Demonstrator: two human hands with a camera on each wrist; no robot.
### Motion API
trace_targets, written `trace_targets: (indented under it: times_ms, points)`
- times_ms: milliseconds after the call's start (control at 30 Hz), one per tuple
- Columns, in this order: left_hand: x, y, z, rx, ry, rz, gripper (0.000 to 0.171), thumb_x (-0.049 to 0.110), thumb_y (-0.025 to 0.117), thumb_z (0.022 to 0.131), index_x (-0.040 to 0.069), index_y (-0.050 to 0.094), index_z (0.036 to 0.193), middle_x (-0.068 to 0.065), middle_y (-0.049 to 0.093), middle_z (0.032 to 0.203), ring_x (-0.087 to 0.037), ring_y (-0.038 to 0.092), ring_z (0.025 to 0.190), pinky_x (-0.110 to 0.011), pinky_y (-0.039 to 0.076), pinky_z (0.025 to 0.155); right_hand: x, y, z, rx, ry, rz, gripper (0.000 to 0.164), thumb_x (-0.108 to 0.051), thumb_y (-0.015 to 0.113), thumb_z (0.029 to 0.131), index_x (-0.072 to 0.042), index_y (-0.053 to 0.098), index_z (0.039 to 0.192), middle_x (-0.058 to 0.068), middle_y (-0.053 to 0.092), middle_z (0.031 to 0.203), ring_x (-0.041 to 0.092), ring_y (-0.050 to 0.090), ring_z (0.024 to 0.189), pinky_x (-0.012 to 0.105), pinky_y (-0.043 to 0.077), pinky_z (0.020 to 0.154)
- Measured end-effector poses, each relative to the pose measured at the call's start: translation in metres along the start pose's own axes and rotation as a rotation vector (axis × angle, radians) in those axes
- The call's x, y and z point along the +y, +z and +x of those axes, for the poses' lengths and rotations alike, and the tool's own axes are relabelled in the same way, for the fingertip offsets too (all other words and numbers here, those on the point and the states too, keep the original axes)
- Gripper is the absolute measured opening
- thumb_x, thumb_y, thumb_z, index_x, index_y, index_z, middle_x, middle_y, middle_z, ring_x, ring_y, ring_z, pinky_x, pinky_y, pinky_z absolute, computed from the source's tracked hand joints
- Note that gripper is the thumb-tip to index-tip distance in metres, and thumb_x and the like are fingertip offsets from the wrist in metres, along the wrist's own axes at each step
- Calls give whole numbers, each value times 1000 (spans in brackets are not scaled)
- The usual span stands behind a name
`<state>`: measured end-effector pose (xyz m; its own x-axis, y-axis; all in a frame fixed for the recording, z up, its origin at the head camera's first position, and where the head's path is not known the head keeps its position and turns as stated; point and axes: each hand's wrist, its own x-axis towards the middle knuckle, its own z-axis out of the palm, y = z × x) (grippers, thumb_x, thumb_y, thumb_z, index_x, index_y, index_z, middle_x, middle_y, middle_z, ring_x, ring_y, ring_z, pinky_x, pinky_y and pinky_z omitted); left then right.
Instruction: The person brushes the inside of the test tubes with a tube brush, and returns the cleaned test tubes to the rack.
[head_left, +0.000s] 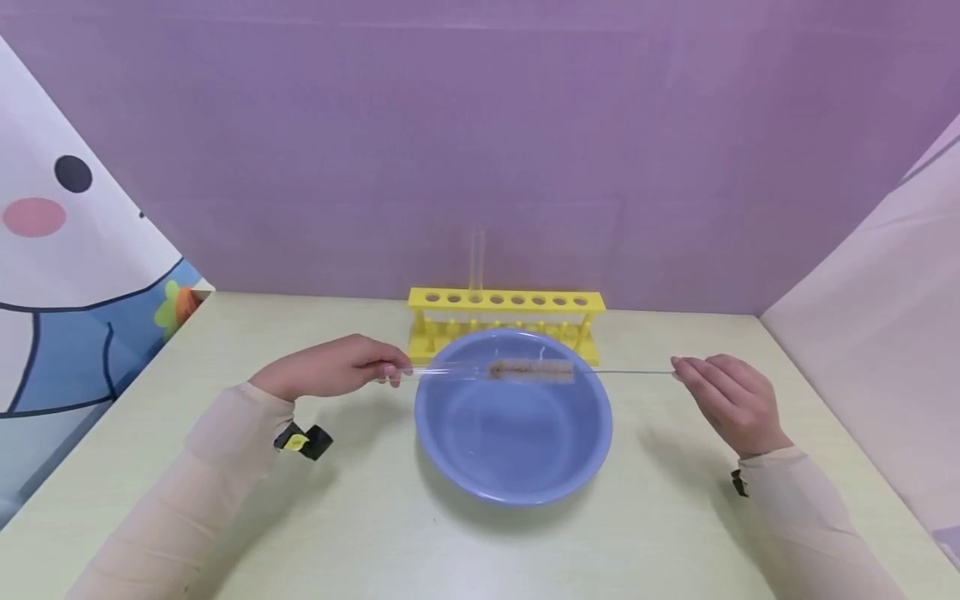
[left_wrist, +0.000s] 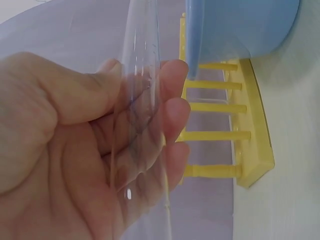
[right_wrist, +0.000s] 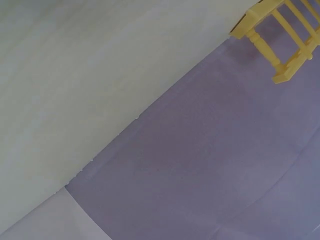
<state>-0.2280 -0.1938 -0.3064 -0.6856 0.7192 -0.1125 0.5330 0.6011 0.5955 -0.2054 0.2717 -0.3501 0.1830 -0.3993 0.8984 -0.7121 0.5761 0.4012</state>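
My left hand (head_left: 341, 367) holds a clear glass test tube (left_wrist: 142, 55) sideways, thumb on one side and fingers on the other. Opposite it, my right hand (head_left: 735, 400) pinches the thin wire handle of a test tube brush (head_left: 532, 371). The tan bristles hang level over the blue basin (head_left: 513, 500), in line with the tube. Whether the bristle tip sits inside the tube's mouth I cannot tell. Neither the right hand nor the brush shows in the right wrist view.
Behind the basin stands a yellow test tube rack (head_left: 506, 297), partly hidden by the basin's rim. Another clear test tube (head_left: 477, 258) stands upright in it. A purple backdrop (head_left: 525, 150) rises at the table's far edge, and a pale panel (head_left: 885, 333) borders the right side.
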Motion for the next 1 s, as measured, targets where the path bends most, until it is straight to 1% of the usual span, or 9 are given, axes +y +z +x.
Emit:
trace_targets:
  times_ms: [267, 533, 833, 1000]
  points:
    - [-1, -2, -2, -2, 11, -4, 24, 9, 48, 98, 6, 61, 118, 5, 65, 97, -12, 60, 92, -34, 49, 85, 1, 1, 1, 15, -1, -2, 18, -7, 61, 91, 3, 71, 79, 14, 67, 67, 27, 52, 51, 35, 44, 51]
    - [1, -1, -2, 1, -8, -21, 26, 9, 47, 98, 6, 60, 120, 4, 65, 98, -12, 60, 93, -36, 48, 87, -1, 3, 6, 25, -7, 8, 18, -6, 61, 91, 3, 71, 79, 14, 67, 66, 26, 51, 50, 35, 43, 51]
    - [2, 0, 0, 20, 9, -19, 24, 10, 48, 98, 9, 62, 118, 5, 64, 97, -12, 59, 91, -33, 49, 84, -1, 5, 5, 18, -4, 10, 19, -7, 61, 91, 3, 70, 78, 14, 67, 66, 26, 51, 50, 35, 43, 50]
    - [3, 1, 0, 18, 14, -35, 24, 9, 48, 98, 8, 61, 118, 4, 64, 97, -12, 60, 91, -38, 50, 85, -2, 7, 5, 19, -5, 16, 19, -7, 61, 91, 3, 71, 78, 14, 67, 67, 26, 51, 50, 35, 44, 51]
